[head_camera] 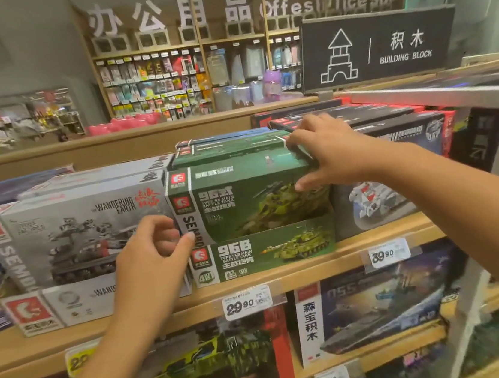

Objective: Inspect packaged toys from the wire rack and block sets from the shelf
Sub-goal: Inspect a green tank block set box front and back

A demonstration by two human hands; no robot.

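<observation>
both hands are on the green tank box [249,195], the upper one of a stack on the top wooden shelf [314,270], near the middle of its front edge. the right hand [325,152] grips the box's top right corner, fingers curled over the top face and the thumb pressed on the front, just above the printed tank. the left hand [152,251] is at the box's lower left corner; its thumb tip touches the left edge of the front, while the fingers are curled loosely behind. whether those fingers actually reach the box's side is hard to tell, since they sit in the gap against the neighbour.

that neighbour is a grey box [74,235] with a tank picture, standing just beside the green one on the left, on top of a flatter white box [77,304]. under the green tank box lies a second green box [265,252], flush with the shelf's front edge. to the right stands a dark box [397,170] with a white vehicle on it.

price tags [246,303] are clipped along the shelf's front edge. on the shelf below are a box with a green truck [207,363] and one with a warship [379,308]. a black sign [378,47] reading "building block" stands at the back right corner, above the shelf.
</observation>
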